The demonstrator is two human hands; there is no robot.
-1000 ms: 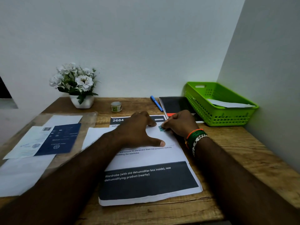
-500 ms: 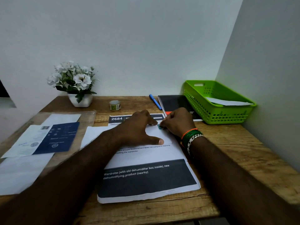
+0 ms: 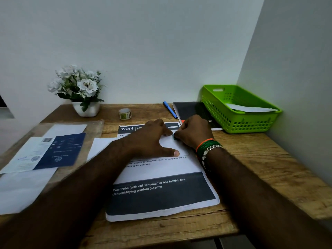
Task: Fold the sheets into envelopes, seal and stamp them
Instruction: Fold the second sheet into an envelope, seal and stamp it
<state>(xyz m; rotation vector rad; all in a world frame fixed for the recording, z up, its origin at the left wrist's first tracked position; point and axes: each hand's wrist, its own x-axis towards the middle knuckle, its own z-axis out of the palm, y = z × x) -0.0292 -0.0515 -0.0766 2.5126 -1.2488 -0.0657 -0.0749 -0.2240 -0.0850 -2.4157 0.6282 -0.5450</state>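
Observation:
A white envelope (image 3: 172, 146) lies on a stack of printed sheets (image 3: 161, 194) in the middle of the desk. My left hand (image 3: 152, 139) rests flat on the envelope, thumb spread toward me. My right hand (image 3: 193, 131) has its fingers curled at the envelope's far right corner, where a small green stamp (image 3: 173, 138) peeks out under the fingertips. A small roll of stickers (image 3: 125, 113) stands further back on the desk. Another white envelope (image 3: 251, 108) lies in the green basket (image 3: 240, 123).
A pot of white flowers (image 3: 80, 90) stands at the back left. A blue pen (image 3: 170, 109) and a black notebook (image 3: 192, 110) lie behind my hands. To the left are a clear plastic sleeve (image 3: 93, 126), a blue leaflet (image 3: 61, 150) and white papers (image 3: 21, 187).
Both hands stay on the envelope with almost no movement; the view has shifted slightly.

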